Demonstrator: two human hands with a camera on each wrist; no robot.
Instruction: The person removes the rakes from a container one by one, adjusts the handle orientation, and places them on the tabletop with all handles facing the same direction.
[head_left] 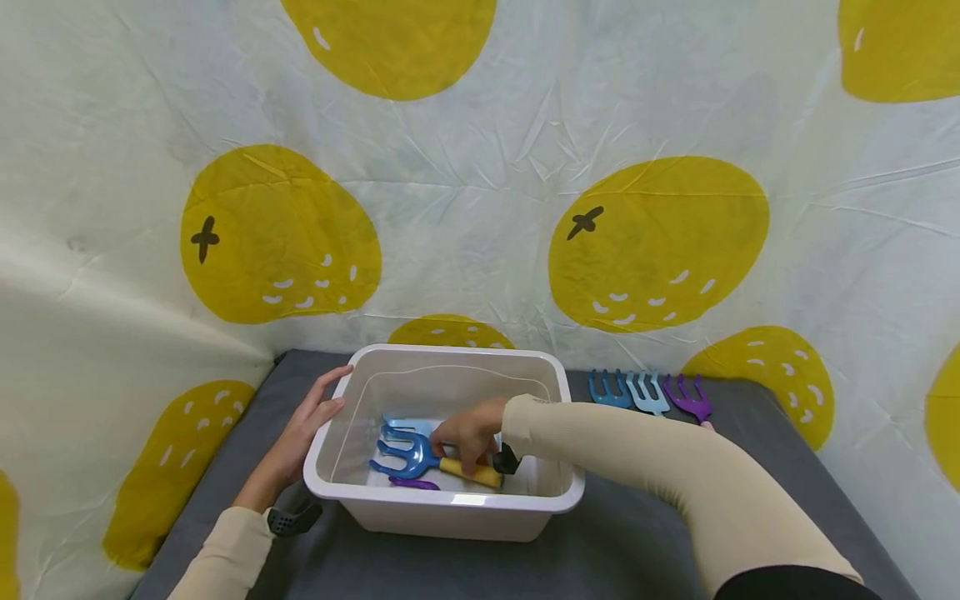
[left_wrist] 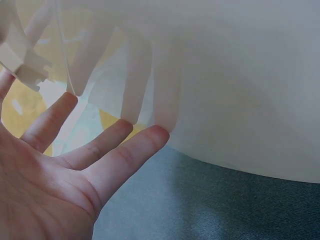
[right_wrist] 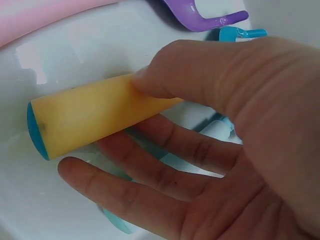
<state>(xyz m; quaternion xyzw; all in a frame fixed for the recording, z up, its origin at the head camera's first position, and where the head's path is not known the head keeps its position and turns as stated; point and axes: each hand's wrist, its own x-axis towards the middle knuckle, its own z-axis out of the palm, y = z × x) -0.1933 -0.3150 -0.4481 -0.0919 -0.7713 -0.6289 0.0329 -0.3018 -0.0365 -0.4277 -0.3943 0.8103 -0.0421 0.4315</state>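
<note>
A white plastic bin (head_left: 420,517) stands on the grey table. My left hand (head_left: 303,433) is at its left side, and in the left wrist view the fairly straight fingers (left_wrist: 125,152) touch the outer wall (left_wrist: 240,100). Inside the bin, my right hand (head_left: 472,433) pinches the yellow handle (right_wrist: 85,112) of a blue toy hand fork (head_left: 416,458), thumb on one side and fingers on the other. Beside it in the bin lie a light blue fork (head_left: 405,423), partly covered, and a purple fork (right_wrist: 187,12) with a pink handle (right_wrist: 50,17).
Right of the bin, a blue fork (head_left: 609,389), a light blue fork (head_left: 648,392) and a purple fork (head_left: 688,397) lie in a row on the table (head_left: 637,542). My right sleeve hides their handles in part. A patterned curtain (head_left: 465,250) hangs behind the table.
</note>
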